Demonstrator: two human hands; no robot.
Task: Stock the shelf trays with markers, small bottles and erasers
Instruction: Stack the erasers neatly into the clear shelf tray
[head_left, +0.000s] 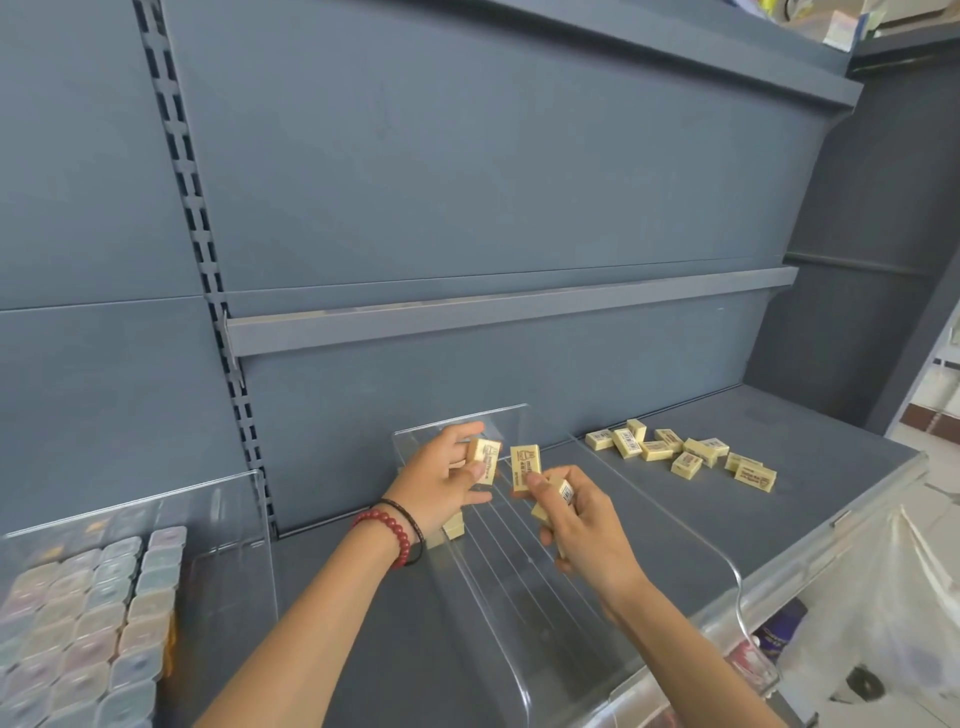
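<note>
A clear plastic tray (519, 613) slopes across the grey shelf in front of me. Over its far end my left hand (441, 483) pinches a pale yellow eraser (485, 457) between thumb and fingers. My right hand (582, 525) pinches a second eraser (524, 466) upright at its fingertips and grips more erasers (558, 496) in its curled fingers. One or two erasers (453, 526) lie in the tray under my left wrist. A loose pile of erasers (680, 453) lies on the shelf to the right.
A second clear tray (228, 519) at the left holds rows of small lidded bottles (98, 623). The grey shelf board (810, 457) has a clear front rail. A thin plastic bag (883, 623) hangs below the shelf edge at right. A narrow ledge (509, 306) crosses the back panel.
</note>
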